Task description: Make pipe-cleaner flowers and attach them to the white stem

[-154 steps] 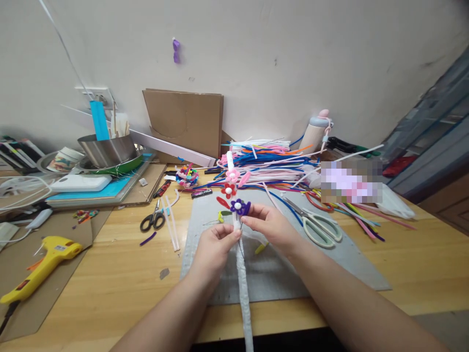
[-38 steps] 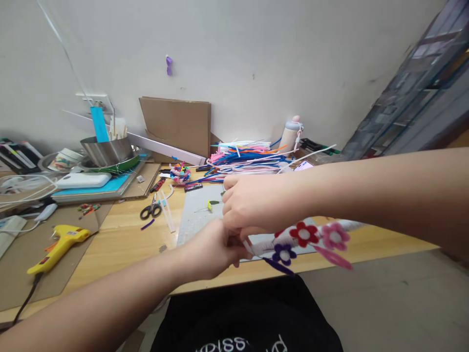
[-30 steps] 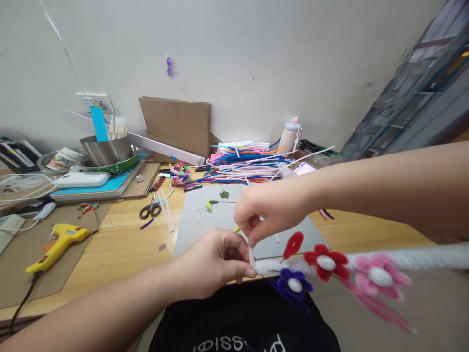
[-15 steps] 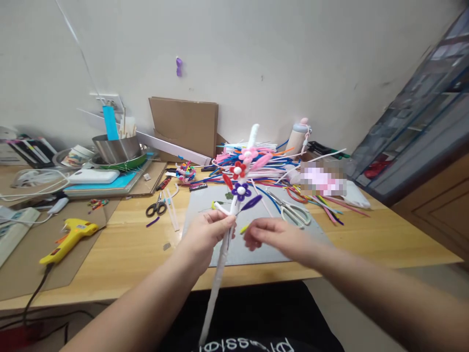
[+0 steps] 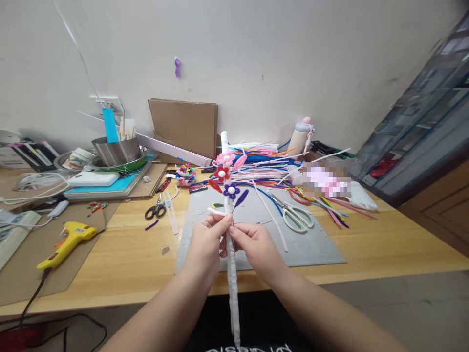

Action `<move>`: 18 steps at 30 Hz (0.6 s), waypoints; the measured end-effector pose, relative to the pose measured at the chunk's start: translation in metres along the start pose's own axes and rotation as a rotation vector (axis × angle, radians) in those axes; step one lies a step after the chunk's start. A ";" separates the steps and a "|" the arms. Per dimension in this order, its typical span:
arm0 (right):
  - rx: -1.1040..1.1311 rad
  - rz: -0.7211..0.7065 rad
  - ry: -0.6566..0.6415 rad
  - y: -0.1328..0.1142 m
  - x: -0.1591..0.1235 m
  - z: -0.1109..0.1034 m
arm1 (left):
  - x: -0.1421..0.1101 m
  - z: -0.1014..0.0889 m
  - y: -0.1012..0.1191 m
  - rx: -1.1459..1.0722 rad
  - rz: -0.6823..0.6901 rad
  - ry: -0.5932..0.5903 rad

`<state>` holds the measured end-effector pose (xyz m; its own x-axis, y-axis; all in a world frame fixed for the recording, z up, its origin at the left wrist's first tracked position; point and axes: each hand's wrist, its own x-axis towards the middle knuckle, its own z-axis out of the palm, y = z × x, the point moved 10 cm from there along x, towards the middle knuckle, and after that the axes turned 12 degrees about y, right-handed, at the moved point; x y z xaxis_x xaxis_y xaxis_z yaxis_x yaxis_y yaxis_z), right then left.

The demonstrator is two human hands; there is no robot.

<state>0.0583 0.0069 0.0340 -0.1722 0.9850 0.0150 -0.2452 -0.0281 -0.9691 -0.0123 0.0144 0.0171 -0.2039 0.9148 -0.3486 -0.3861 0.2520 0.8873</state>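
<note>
A long white wrapped stick [image 5: 232, 278] stands nearly upright in front of me, its lower end near my black shirt. On its upper part sit a pink flower [image 5: 226, 159], a red flower [image 5: 222, 173] and a purple flower [image 5: 231, 191], which look made of fuzzy pipe cleaners. A purple leaf [image 5: 241, 197] juts out to the right. My left hand [image 5: 210, 239] pinches the stick just below the flowers, with a short white pipe cleaner [image 5: 217, 211] beside its fingers. My right hand [image 5: 256, 244] grips the same stick from the right; its fingertips are partly hidden.
On the grey mat [image 5: 315, 249] lie large scissors [image 5: 296, 217] and a pink strip [image 5: 273, 220]. Behind it is a heap of pipe cleaners [image 5: 256, 161]. Black-handled scissors [image 5: 156, 211] and a yellow glue gun [image 5: 68, 243] lie left, near a metal pot [image 5: 116, 149].
My right hand has come in from the right and closed on the stick beside my left hand. The flowered stick has swung left and become more upright.
</note>
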 end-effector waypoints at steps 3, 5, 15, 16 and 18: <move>-0.114 -0.084 0.073 -0.006 -0.003 -0.005 | -0.002 0.001 -0.006 -0.027 -0.035 -0.006; -0.147 -0.099 0.139 -0.006 -0.005 -0.010 | -0.005 0.003 -0.009 -0.061 -0.049 -0.023; -0.291 -0.213 0.260 -0.014 -0.009 -0.021 | -0.009 0.002 -0.003 -0.029 0.044 -0.031; -0.303 -0.213 0.259 -0.012 -0.010 -0.021 | -0.008 0.003 -0.004 -0.017 0.041 -0.045; -0.327 -0.216 0.261 -0.009 -0.011 -0.022 | -0.007 0.005 -0.004 -0.002 0.035 -0.095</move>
<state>0.0833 0.0004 0.0373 0.1062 0.9733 0.2034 0.0717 0.1965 -0.9779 -0.0046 0.0083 0.0176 -0.1309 0.9489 -0.2871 -0.3817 0.2191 0.8979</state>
